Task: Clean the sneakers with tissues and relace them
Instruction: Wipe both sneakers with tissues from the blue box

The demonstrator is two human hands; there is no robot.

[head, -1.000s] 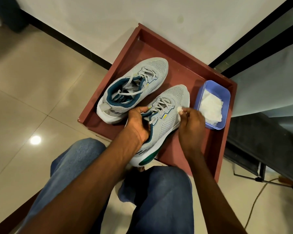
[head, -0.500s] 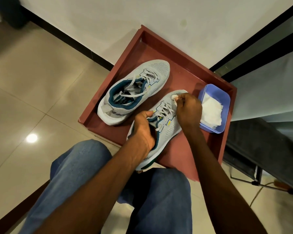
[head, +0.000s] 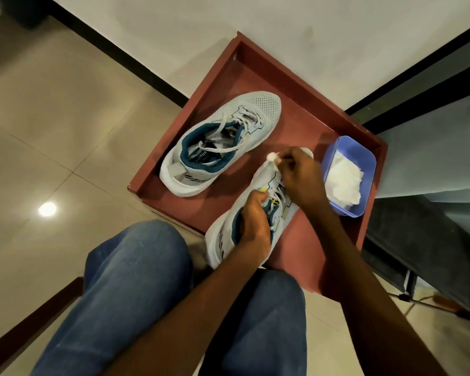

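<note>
Your right hand [head: 299,175] has swept its pinched tissue wad [head: 272,157] from the side up to the toe of the near sneaker [head: 255,191] at frame centre; your left hand [head: 255,221] grips the collar. Cleaning continues; relacing waits.

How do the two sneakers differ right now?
The near sneaker is gripped at its collar by the left hand, while the right hand holds a tissue wad at its toe; the far sneaker lies untouched. The far sneaker lies wholly on the red tray; the near one's heel overhangs the tray's edge. Both are grey with teal collars and still laced.
</note>
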